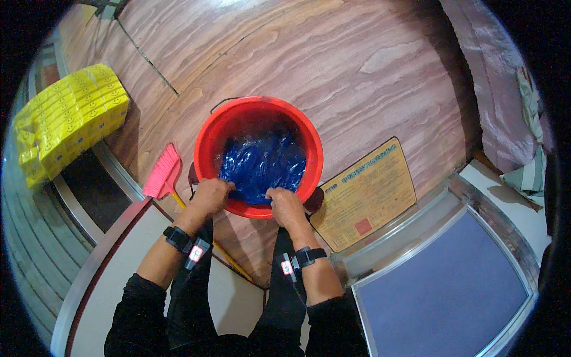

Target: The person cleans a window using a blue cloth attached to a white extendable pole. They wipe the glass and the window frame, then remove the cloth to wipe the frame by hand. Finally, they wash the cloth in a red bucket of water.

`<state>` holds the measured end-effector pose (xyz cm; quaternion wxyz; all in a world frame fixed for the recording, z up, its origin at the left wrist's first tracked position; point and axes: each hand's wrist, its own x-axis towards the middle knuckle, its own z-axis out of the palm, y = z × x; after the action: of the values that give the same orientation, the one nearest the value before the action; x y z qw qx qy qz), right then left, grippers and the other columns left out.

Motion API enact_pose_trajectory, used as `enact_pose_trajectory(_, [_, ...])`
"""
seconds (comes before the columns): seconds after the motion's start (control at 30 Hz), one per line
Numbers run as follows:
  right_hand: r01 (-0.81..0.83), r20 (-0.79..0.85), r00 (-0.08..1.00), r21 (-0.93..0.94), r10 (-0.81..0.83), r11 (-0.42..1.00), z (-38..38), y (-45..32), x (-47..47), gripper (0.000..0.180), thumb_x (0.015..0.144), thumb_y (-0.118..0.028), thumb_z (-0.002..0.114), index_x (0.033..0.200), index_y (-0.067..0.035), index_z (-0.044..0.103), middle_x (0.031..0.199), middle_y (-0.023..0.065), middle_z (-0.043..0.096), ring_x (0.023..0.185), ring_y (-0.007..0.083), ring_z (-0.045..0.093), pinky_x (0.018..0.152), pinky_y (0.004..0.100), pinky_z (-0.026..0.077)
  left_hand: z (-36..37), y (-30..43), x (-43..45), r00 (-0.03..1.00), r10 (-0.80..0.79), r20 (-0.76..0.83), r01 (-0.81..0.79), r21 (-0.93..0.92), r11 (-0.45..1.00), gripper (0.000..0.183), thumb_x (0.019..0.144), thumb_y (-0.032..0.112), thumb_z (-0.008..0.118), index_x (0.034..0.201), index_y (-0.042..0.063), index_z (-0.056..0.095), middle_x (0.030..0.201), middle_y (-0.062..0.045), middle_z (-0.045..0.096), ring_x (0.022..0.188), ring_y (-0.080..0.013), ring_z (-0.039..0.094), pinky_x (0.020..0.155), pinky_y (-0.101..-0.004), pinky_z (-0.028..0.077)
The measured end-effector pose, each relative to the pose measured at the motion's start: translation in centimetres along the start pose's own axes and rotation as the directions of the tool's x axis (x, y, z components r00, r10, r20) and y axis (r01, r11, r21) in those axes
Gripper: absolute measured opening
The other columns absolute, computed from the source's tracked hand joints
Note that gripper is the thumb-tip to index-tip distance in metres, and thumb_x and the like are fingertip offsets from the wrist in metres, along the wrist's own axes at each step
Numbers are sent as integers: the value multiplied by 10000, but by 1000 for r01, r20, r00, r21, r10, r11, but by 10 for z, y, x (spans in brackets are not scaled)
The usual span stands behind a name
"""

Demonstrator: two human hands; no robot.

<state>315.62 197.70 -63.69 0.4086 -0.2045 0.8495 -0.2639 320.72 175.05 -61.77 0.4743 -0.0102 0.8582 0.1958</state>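
Observation:
A red plastic bucket (201, 147) stands on the floor in front of my feet, seen from above. Inside it lies a crumpled, shiny blue sheet (263, 165); whether it is wet cloth or plastic film, I cannot tell. My left hand (210, 196) pinches the sheet's near left edge over the bucket rim. At the near right edge, my right hand (286, 206) grips the same sheet with bent fingers. Between the two hands the sheet is spread out. Whatever lies beneath it is hidden.
A pink broom (163, 174) with a yellow handle leans at the left. Further left is a yellow stack of wrapped packs (73, 118). A tan printed board (366, 196) lies right of the bucket, near a blue-grey panel (441, 290). Pinkish fabric (502, 89) hangs at far right.

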Motion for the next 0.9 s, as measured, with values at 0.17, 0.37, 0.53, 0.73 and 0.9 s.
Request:
enact_pose_trajectory(0.17, [-61,-388,921,-69,30,996,-58,-2,50,161,841,-21,598,988,-71,642,924,182,636,890,396,632,765,473,506,-56,-12,33,790,-47,-611,-123,-233,965,244,855,53,539,1065,100,654,953,-172,649,928,-363,645,769,-467,523])
enact_pose_trajectory(0.37, [23,-419,907,-51,-42,998,-64,-6,59,156,843,-21,596,987,-60,643,929,169,638,906,384,632,769,463,508,-61,-3,39,650,69,-757,-194,-78,978,235,845,71,564,1063,91,650,894,-175,622,894,-370,627,755,-469,507])
enact_pose_trajectory(0.53, [10,58,998,-24,-9,1000,-7,0,1,168,820,0,597,965,-67,647,936,186,644,902,383,636,781,482,504,-3,-7,2,987,96,-127,-87,76,993,254,831,103,573,1072,104,656,908,-170,634,906,-354,640,763,-466,530])
enact_pose_trajectory(0.73, [-7,-189,982,-16,4,1000,-45,1,33,165,826,-30,618,978,-86,652,941,182,646,897,398,627,790,476,500,-42,-18,20,923,-12,-385,-83,-229,970,232,856,83,552,1063,105,654,982,-174,654,947,-379,638,786,-480,520])
enact_pose_trajectory(0.9, [48,-509,860,-1,-42,999,-92,-6,69,151,855,-47,591,995,-76,638,932,161,633,891,392,618,783,471,501,-85,0,36,652,16,-758,-223,-172,960,235,848,23,560,1060,73,648,957,-171,635,904,-379,625,776,-461,505])
